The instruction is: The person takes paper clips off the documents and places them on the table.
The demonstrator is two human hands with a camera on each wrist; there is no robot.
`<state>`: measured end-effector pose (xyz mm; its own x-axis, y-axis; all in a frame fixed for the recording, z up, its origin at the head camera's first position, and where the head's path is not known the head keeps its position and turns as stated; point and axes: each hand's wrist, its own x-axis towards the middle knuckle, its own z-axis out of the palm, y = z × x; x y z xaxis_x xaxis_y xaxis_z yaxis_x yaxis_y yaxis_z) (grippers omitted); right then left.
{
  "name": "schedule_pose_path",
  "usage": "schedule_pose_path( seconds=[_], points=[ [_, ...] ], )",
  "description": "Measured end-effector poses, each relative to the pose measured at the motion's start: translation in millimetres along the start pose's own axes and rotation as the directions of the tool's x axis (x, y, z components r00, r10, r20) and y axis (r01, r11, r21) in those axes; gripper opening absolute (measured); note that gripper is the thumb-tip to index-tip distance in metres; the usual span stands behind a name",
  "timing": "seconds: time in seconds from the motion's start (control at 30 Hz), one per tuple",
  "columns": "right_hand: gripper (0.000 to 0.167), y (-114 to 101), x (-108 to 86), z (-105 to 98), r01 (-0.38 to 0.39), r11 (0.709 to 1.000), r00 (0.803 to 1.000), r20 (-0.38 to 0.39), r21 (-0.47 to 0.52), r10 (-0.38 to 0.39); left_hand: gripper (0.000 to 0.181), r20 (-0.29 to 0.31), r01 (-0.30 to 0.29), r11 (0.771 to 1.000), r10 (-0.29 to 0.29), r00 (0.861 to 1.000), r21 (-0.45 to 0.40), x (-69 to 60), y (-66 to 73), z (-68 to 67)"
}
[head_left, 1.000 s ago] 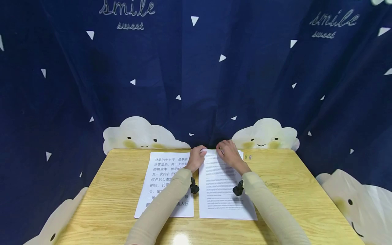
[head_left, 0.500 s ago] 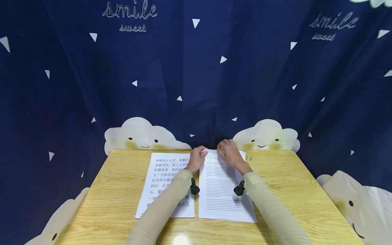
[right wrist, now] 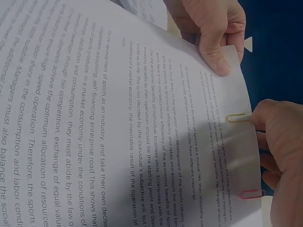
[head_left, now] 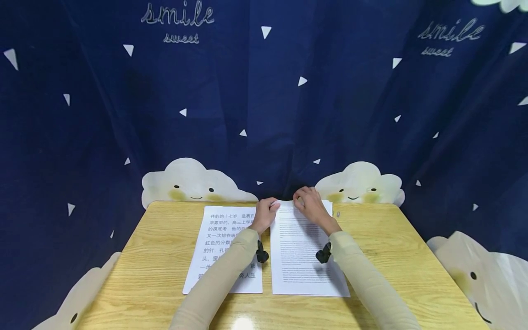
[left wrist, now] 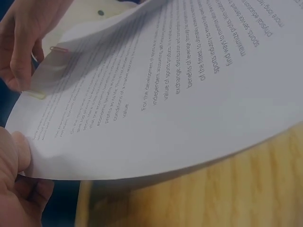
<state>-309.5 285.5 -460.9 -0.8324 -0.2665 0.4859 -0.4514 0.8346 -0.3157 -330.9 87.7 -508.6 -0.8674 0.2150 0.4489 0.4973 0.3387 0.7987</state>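
Observation:
At the table's far edge, the left hand (head_left: 265, 214) pinches the top left corner of a printed English paper stack (head_left: 307, 261), thumb on top. The right hand (head_left: 312, 207) is at the same top edge. In the right wrist view, its fingertips pinch the end of a yellow paper clip (right wrist: 238, 117), which sits over the paper's edge. A pink paper clip (right wrist: 252, 194) is also on that edge, beside the right hand. The left wrist view shows the paper (left wrist: 189, 127) bowed, its near edge raised off the table.
A second stack with large Chinese print (head_left: 224, 229) lies to the left, partly under the left sleeve. Two small paper clips (head_left: 338, 214) lie right of the English stack, one partly covered. A dark blue curtain (head_left: 264, 114) hangs behind the wooden table (head_left: 136, 275).
The English stack has shifted slightly right, towards the loose clips. Both hands stay at its top edge, and the right hand has moved only slightly. The head view has shifted a little.

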Motion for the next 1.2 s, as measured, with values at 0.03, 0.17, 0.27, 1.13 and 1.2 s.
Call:
schedule_pose_path(
  seconds=[0.03, 0.17, 0.27, 1.13, 1.2],
  points=[
    [0.004, -0.1, -0.1, -0.3, -0.002, 1.0, 1.0, 0.001, 0.004, 0.002, 0.016, 0.001, 0.002, 1.0, -0.002, 1.0, -0.005, 0.4, -0.2, 0.0],
    [0.005, -0.5, -0.1, -1.3, -0.018, 0.999, 1.0, 0.007, 0.03, 0.017, 0.015, 0.004, 0.01, 1.0, -0.01, 1.0, -0.005, 0.9, -1.0, -0.3],
    [0.005, -0.1, 0.1, -1.6, -0.054, 0.997, 0.998, 0.028, 0.058, 0.052, 0.015, 0.016, 0.018, 1.0, -0.018, 1.0, -0.012, 0.5, -1.1, -1.4],
    [0.004, -1.2, 0.3, -3.9, -0.119, 0.975, 0.992, 0.056, 0.19, 0.11, 0.014, 0.026, 0.019, 0.999, -0.018, 1.0, -0.047, -0.1, -2.4, -4.9],
    [0.004, -1.2, 0.5, -4.1, -0.121, 0.973, 0.992, 0.052, 0.195, 0.113, 0.013, 0.027, 0.013, 0.999, -0.012, 1.0, -0.05, 0.1, -2.2, -5.3]
  ],
)
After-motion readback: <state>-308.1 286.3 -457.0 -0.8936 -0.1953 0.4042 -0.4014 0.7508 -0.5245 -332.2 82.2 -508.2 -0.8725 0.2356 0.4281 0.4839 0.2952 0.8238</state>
